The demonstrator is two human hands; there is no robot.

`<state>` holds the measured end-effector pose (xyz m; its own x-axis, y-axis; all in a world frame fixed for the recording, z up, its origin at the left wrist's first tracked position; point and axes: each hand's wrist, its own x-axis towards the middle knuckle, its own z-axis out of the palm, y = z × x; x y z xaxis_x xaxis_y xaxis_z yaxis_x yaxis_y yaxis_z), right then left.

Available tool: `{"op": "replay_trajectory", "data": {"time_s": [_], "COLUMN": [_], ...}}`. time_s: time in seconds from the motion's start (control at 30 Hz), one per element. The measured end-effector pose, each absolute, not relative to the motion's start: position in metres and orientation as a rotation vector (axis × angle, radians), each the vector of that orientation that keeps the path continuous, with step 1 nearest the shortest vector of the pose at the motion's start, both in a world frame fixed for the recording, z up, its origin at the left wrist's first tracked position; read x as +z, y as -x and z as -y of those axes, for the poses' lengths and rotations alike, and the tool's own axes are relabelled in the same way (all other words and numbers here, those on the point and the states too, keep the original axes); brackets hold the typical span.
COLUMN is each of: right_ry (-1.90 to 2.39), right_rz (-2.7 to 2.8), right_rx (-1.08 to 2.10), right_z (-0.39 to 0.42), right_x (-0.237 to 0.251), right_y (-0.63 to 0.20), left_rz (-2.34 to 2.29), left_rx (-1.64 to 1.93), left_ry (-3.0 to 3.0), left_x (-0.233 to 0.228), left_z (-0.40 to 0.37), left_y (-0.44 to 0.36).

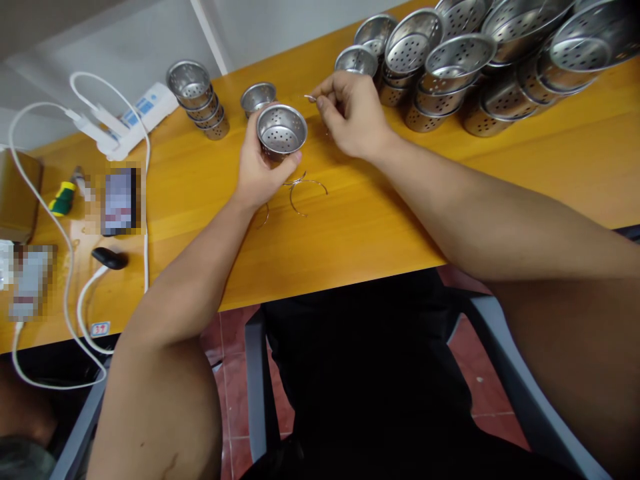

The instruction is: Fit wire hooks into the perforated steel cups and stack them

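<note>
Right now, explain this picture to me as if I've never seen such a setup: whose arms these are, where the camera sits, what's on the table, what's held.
There is no machine: one camera on a person's head looks down at their own bare arms. The left hand grips a small perforated metal cup. The right hand pinches a thin wire piece. On the yellow wooden table lie bent wire loops, a big pile of similar cups at the far right, a small stack at the left, and a white power strip with cables.

Shiny perforated steel cup [281,130]; glossy varnished wooden table [380,220].
</note>
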<state>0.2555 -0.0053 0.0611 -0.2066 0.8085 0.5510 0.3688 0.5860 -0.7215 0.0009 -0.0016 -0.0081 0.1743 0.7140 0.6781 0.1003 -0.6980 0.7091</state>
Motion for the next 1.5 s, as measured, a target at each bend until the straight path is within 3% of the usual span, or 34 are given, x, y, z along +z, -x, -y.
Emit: {"op": "replay_trajectory", "data": {"time_s": [0.3, 0.53, 0.73, 0.9, 1.5], "right_ry": [0.99, 0.985, 0.961, 0.97, 0.819], "right_rz": [1.75, 1.78, 1.793, 1.804, 1.799], "right_rx": [0.594, 0.614, 0.572, 0.559, 0.675], "right_z": [0.013, 0.013, 0.011, 0.012, 0.041], "right_x": [0.068, 0.067, 0.063, 0.064, 0.076], "right_y": [-0.247, -0.248, -0.251, -0.25, -0.23], "left_rz": [-0.945, -0.851, -0.603, -0.849, -0.91], "left_rx": [1.624, 1.54, 1.684, 1.56, 1.488], "left_ry": [-2.215, -2.138, -1.97, -2.058, -2.07], "left_x": [0.016, 0.0, -0.018, -0.016, 0.0], "left_z": [0.021, 0.01, -0.007, -0.008, 0.009], "left_y": [0.002, 0.007, 0.001, 0.008, 0.001]}}
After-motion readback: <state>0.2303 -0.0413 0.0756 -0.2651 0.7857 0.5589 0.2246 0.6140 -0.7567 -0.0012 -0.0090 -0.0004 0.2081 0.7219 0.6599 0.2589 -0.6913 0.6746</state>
